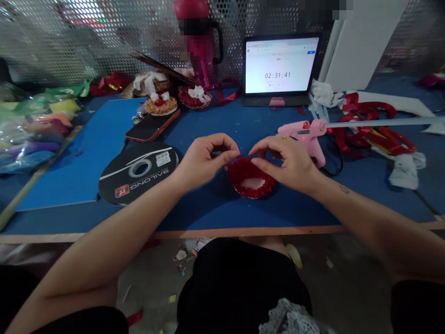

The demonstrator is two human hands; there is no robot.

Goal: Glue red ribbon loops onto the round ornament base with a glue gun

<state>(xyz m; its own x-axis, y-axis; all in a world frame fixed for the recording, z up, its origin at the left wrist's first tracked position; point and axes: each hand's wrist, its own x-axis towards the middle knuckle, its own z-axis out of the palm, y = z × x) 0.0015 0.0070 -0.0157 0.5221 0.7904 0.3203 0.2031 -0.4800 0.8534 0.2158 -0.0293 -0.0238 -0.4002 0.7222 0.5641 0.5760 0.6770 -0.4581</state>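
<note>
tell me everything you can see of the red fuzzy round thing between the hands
The red fuzzy round thing is deep red, its tufted surface looking like soft pile or yarn, around a pale oval patch in its near half. A thin whitish edge shows along its near rim. It is over the front part of the blue tabletop; whether it rests there is unclear. The left hand has its fingertips at the far left rim; the right hand overlaps the far right side.

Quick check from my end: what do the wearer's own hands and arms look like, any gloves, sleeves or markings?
No gloves: left hand and right hand are bare. Black sleeves show near the frame's lower edges, leaving the forearms uncovered. The right hand has a small gold-coloured ring; a small dark outlined mark sits near that wrist.
</note>
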